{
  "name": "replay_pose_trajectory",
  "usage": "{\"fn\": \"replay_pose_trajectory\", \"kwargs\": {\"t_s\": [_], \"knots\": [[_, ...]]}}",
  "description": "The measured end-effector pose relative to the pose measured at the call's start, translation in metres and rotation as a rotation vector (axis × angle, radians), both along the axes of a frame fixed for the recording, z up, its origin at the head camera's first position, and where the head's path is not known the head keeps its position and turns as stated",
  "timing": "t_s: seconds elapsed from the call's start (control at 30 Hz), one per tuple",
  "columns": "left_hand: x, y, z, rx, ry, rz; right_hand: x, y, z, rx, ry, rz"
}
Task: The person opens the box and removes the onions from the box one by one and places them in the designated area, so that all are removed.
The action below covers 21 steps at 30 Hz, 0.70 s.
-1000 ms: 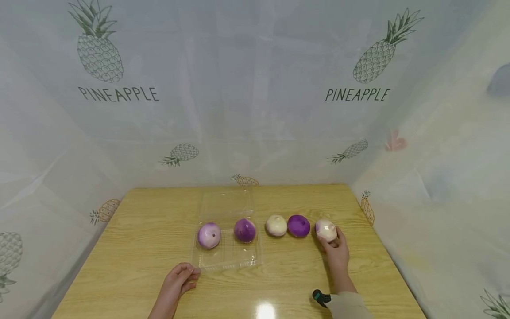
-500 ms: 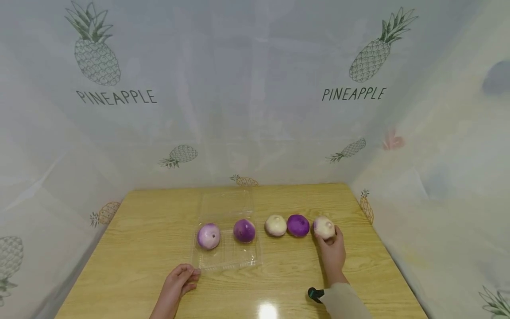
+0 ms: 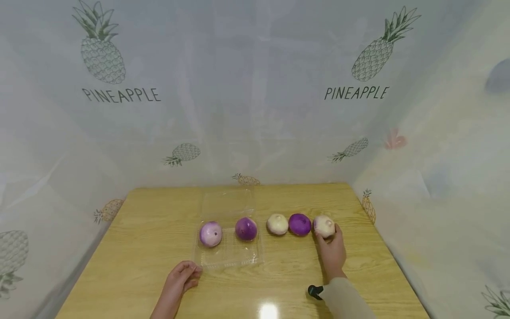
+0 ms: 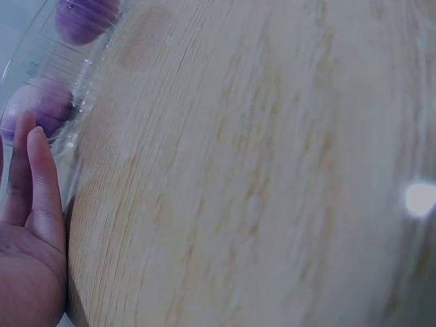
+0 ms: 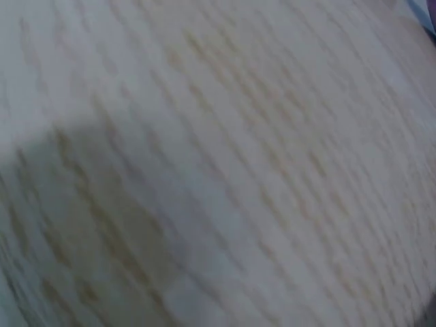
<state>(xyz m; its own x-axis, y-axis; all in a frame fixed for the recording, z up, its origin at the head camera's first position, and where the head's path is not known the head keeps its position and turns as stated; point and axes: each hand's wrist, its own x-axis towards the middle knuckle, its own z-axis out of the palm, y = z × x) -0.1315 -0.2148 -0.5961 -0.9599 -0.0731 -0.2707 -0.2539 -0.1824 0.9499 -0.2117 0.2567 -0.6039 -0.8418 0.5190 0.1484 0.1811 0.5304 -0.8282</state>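
Observation:
In the head view my right hand [image 3: 333,252] grips a pale turnip with a purple side [image 3: 324,226] at the right end of a row. Left of it lie a deep purple turnip [image 3: 299,224] and a cream turnip [image 3: 277,224]. A clear plastic container [image 3: 227,264] stands with its lid folded back, holding a lilac turnip [image 3: 210,234] and a purple turnip [image 3: 246,229] set apart. My left hand [image 3: 181,278] pinches the container's near left corner; in the left wrist view two of its fingers [image 4: 45,177] extend beside the container. The right wrist view misses the right hand's fingertips.
Everything sits on a wooden table [image 3: 239,292] with a bright reflection near the front. A pineapple-print curtain [image 3: 255,110] encloses the back and sides. By the right sleeve [image 3: 345,297] shows a black wrist strap [image 3: 315,292].
My right hand has shifted slightly left with the pale turnip, bringing it nearer the deep purple one. The left hand keeps its place at the container's corner.

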Motion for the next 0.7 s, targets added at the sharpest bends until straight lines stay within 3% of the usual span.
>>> {"fn": "replay_pose_trajectory", "kwargs": {"t_s": [0.2,0.47,0.7], "knots": [[-0.0045,0.0017,0.0017,-0.014,0.017,0.012,-0.0053,0.0012,-0.0024,0.019,-0.006,-0.002],[-0.0009,0.0053,0.0048,-0.008,0.0,0.03,-0.0062,0.0016,-0.0013,0.062,-0.026,-0.003],[0.0022,0.0031,0.0035,0.0,0.012,0.009,-0.0023,0.0004,-0.0051,0.071,0.011,0.006]]}}
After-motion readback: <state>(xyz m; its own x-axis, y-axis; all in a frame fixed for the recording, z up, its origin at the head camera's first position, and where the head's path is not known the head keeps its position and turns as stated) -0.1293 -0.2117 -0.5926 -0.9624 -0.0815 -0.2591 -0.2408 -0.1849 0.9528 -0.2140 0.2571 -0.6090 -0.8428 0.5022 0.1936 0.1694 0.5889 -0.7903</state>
